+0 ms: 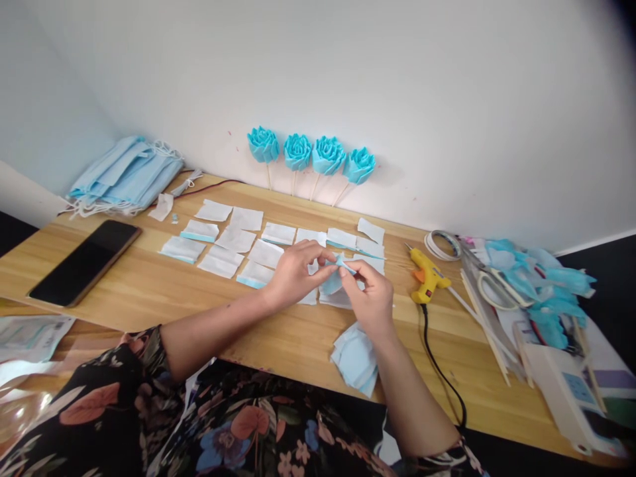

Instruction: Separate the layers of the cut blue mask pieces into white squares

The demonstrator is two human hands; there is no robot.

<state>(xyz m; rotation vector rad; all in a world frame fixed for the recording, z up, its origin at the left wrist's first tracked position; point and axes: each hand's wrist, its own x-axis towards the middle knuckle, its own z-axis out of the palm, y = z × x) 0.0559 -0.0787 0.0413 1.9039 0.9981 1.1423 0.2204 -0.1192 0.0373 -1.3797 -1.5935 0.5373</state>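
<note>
Between my two hands is a small light-blue piece of mask fabric, pinched along its upper edge. My left hand grips its left side with thumb and forefinger. The right corner is pinched by my right hand. Beneath and around them, several white fabric rectangles lie in rows on the wooden table, some with a blue folded edge. Close to my right wrist sits a pile of light-blue fabric pieces.
Several blue fabric roses on sticks lean against the wall. A yellow glue gun, a tape roll, scissors and blue scraps are at right. At left lie a phone and stacked face masks.
</note>
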